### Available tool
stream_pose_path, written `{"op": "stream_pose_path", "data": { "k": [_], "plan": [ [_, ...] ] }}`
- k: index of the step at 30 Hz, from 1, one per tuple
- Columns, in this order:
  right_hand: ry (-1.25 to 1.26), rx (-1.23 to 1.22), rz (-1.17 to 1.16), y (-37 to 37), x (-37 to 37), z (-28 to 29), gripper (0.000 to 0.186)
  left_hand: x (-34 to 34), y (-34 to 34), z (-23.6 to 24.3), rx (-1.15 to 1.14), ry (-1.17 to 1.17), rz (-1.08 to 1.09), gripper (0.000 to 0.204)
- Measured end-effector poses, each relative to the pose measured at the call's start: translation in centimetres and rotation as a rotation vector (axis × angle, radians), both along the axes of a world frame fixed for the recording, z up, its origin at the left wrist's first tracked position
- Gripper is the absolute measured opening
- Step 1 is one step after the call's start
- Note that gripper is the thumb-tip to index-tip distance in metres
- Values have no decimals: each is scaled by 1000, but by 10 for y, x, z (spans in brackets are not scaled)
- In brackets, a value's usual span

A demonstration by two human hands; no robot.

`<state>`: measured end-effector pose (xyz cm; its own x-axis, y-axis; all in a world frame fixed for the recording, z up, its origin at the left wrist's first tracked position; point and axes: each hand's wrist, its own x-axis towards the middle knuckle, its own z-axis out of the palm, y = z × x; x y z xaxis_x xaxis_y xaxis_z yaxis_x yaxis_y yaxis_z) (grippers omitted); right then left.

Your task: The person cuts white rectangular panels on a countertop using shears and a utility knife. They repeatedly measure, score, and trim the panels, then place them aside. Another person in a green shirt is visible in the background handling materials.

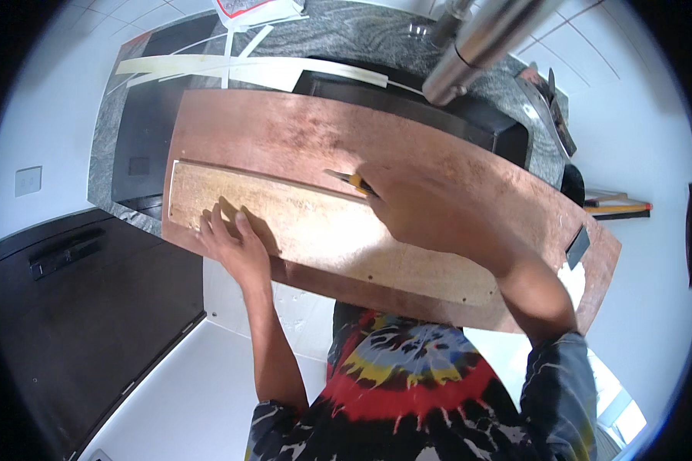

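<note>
A wide reddish-brown board (269, 127) lies across the counter in front of me. On it rests a long, pale wooden panel (307, 230) with a few small dark holes and a thin white edge at its left end. My left hand (237, 244) presses on the panel's left part, fingers spread. In my right hand (411, 203) is a yellow utility knife (354, 181), its blade out and pointing left. The blade is over the board, just beyond the panel's far edge; whether it touches the wood I cannot tell.
Behind the board are a black sink (492, 115) and a metal tap (469, 58). Pale strips (261, 73) lie at the back left. Metal tools (550, 111) sit at the back right, and a dark flat piece (577, 247) lies on the board's right end. A dark cabinet (131, 284) stands left.
</note>
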<state>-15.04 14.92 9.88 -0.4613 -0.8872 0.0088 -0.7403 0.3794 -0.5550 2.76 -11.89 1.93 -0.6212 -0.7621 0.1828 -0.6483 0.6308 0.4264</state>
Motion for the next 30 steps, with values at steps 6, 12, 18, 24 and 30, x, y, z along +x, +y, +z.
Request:
{"op": "stream_pose_path", "data": {
  "k": [6, 12, 18, 24, 30],
  "plan": [
    [-276, 227, 7, -48, -22, -5, 31, -14, 113, 23, -1, -250, -86, 70],
    [-308, 55, 36, -108, -20, -57, 31, -39, 178, 20, 194, -281, 14, 85],
    [-341, 45, 126, -117, -27, -50, 31, -58, 200, 14, 85, -276, 142, 69],
    [-322, 118, 171, -120, -26, -47, 31, -59, 202, 12, 59, -245, 179, 65],
    [-208, 161, 229, -110, -38, -50, 29, -62, 204, 9, 15, -292, 180, 65]
  ]
}}
